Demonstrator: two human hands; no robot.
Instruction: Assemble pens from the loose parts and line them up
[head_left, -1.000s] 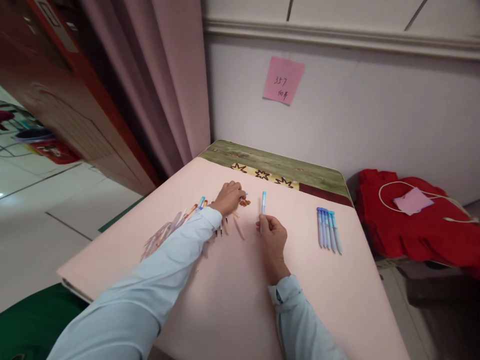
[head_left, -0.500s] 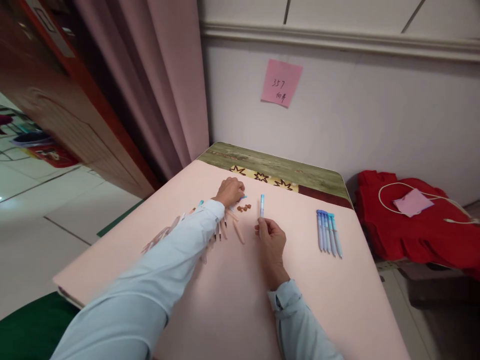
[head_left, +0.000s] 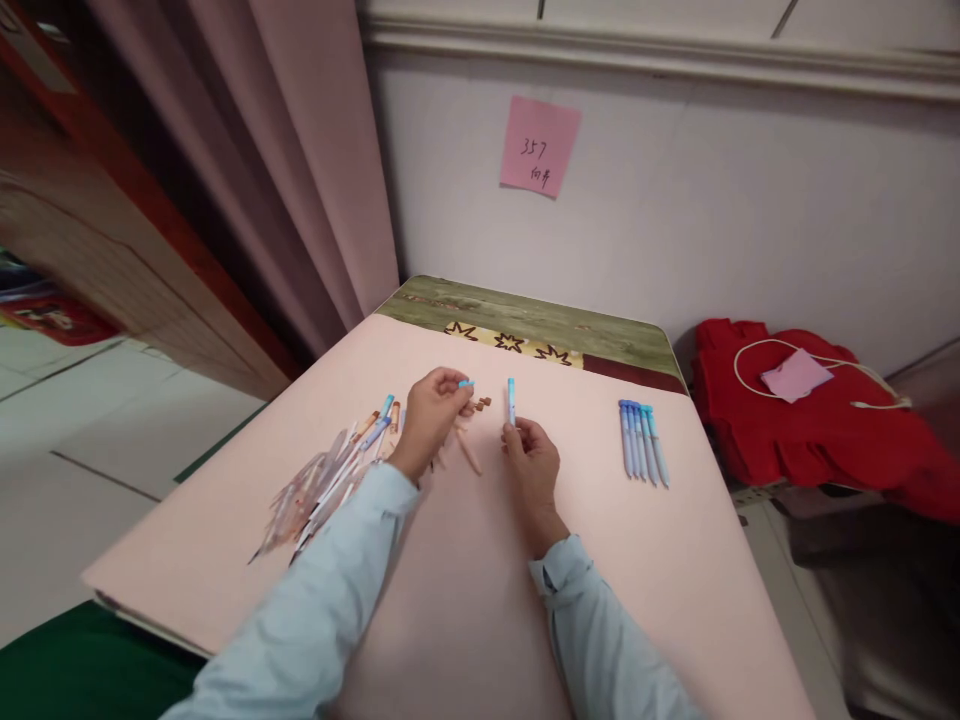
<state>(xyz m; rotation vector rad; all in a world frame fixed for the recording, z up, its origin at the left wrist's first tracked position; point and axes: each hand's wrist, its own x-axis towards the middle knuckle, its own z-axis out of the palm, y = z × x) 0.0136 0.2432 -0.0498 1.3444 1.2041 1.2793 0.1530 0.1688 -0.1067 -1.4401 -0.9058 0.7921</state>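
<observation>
Between the thumb and fingers of my left hand (head_left: 429, 418) is a small blue pen part (head_left: 466, 384), perhaps a clip or cap. My right hand (head_left: 535, 455) pinches a blue pen barrel (head_left: 511, 396) and keeps it upright, with its bright blue end on top. A gap separates the two blue pieces. Small brown parts (head_left: 484, 403) lie just beyond my left fingers. Pale tan pen parts (head_left: 469, 453) are below that hand, partly covered by it. Left of my left wrist spreads a pile of clear tubes, refills and coloured barrels (head_left: 319, 490).
Several blue pens (head_left: 642, 445) lie in a row on the right of the pink-covered table (head_left: 457, 620). A wall with a pink note (head_left: 540, 147) stands behind. Red cloth (head_left: 750, 430) with a white cable is beyond the right edge; a curtain (head_left: 300, 150) hangs at left.
My left hand has drawn back from the far parts towards my right hand, now showing the small blue part. The right hand still keeps the barrel upright. The view has shifted slightly.
</observation>
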